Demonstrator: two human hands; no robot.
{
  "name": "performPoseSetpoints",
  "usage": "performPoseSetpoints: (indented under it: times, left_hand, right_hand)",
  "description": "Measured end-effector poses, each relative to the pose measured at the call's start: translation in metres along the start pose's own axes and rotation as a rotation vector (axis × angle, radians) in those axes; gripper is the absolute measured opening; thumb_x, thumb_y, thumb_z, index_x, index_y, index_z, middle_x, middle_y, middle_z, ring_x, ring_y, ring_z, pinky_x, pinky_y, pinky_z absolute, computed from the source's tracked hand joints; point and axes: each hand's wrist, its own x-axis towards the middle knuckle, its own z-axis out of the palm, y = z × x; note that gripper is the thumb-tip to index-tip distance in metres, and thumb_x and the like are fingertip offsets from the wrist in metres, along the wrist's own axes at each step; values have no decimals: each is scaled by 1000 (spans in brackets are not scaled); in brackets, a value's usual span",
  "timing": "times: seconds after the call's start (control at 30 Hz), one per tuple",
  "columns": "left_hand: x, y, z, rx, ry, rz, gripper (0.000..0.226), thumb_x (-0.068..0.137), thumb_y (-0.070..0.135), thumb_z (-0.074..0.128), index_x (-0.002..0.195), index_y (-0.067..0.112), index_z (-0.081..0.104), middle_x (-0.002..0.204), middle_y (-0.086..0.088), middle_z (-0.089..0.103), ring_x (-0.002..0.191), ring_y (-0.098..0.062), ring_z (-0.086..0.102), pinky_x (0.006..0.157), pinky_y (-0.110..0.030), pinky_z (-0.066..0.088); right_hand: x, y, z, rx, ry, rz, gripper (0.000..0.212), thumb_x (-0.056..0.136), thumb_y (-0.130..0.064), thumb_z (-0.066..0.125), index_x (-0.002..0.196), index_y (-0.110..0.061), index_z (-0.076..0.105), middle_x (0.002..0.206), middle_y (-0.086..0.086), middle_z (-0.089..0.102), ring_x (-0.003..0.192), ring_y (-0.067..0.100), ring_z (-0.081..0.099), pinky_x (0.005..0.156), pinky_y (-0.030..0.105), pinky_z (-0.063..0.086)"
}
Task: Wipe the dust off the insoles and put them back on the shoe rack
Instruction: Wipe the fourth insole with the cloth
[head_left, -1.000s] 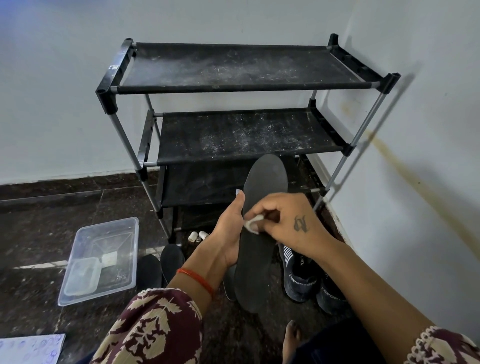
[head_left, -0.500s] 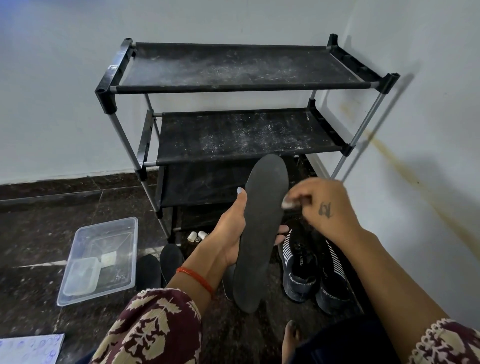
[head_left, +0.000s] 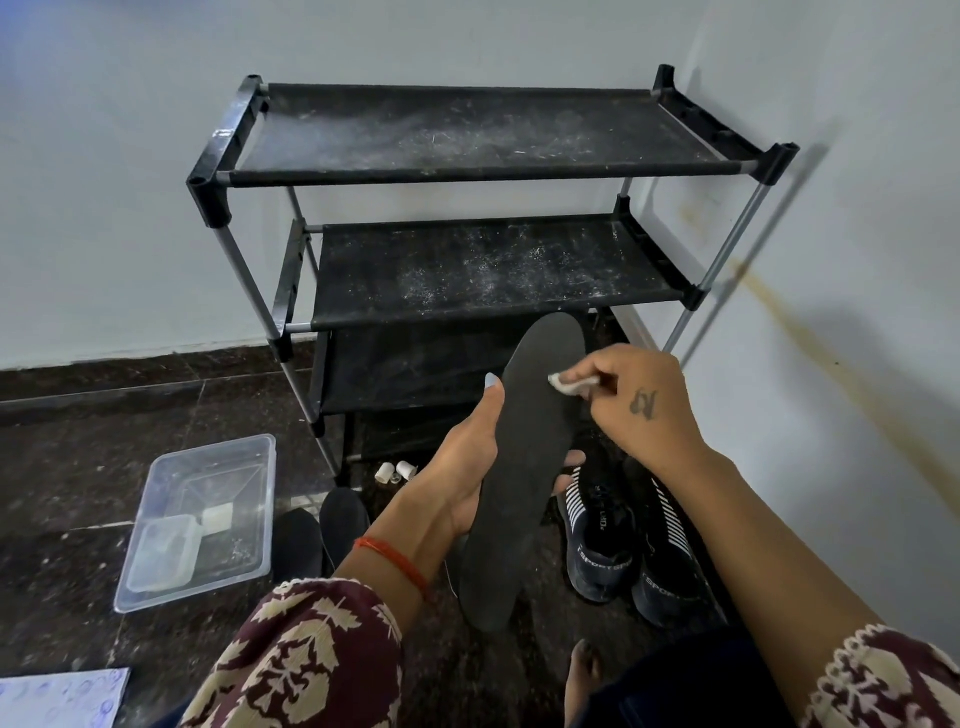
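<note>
Gripping a long black foam insole, left hand is steadying it while right hand is pinching a small white wipe near its toe, wiping underway; racking likely comes next.

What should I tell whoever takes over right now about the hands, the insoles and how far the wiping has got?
Left hand: grips the black insole at its middle, held nearly upright in front of the shoe rack.
Right hand: pinches a small white wipe against the insole's upper part.
Two more dark insoles lie on the floor beside the clear tub; a pair of dark sneakers sits on the floor to the right.
Done: wiping of this insole is under way.
Left: finish it, wipe the others, then set all on the rack, whose shelves hold none yet.
</note>
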Motion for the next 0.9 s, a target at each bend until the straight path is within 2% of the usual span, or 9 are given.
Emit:
performPoseSetpoints:
  times: [0.1,0.23,0.33,0.43,0.5,0.57,0.67,0.83,0.9]
  left_hand:
    - [2,2,-3,-21,35,14,70,90,66,31,124,12,59,113,-17,68,100,-33,66,76,-42,58]
    - [7,3,-7,-14,120,24,70,89,67,34,123,12,62,117,-12,67,105,-30,64,84,-41,53]
    - [9,3,-10,-14,183,22,69,89,68,36,122,13,63,117,-10,68,108,-30,63,87,-41,52]
    - [9,5,-12,18,213,48,68,90,67,35,121,14,64,113,-8,70,106,-27,65,91,-40,51]
    - [5,7,-9,-4,185,59,65,92,63,34,116,11,65,107,-8,71,99,-25,67,84,-36,53]
    - [-1,8,-2,-80,102,16,66,94,61,31,111,8,65,100,-13,71,88,-27,68,74,-36,57]
    - [-4,9,1,-132,31,-17,71,91,65,29,116,7,62,107,-21,69,95,-38,65,71,-42,58]
    - [-6,7,4,-154,-45,-22,68,93,64,26,109,10,63,103,-21,70,87,-38,68,75,-46,56]
    - [-6,6,5,-150,-65,-16,67,94,63,25,113,11,62,103,-20,69,89,-41,66,78,-48,55]
  right_hand:
    - [-11,-11,-4,14,-170,28,25,71,4,68,79,-19,76,80,-5,68,73,5,59,62,1,40]
    - [-24,-31,2,21,-334,-11,20,74,-8,72,79,-26,76,76,-12,65,71,4,60,64,13,47]
    - [-30,-46,6,127,-417,26,15,73,-14,76,80,-26,76,68,-18,64,68,-2,60,61,7,42]
    - [-31,-55,-1,353,-589,173,20,71,-2,73,83,-18,76,68,-9,70,64,1,65,66,13,52]
    - [-29,-59,-10,503,-674,259,21,73,2,71,84,-16,75,72,2,73,65,11,68,70,22,56]
    - [-25,-56,-15,578,-549,348,22,74,2,70,81,-19,75,73,4,72,65,11,66,65,21,55]
    - [-17,-39,-17,611,-164,498,21,75,-1,69,81,-20,74,72,-1,70,71,6,65,65,17,51]
    - [-17,-31,-3,736,-216,629,16,79,4,66,82,-11,71,73,4,68,71,14,64,64,23,56]
    - [-12,-29,0,720,-119,620,18,79,4,66,80,-13,70,74,5,68,70,14,63,62,22,54]
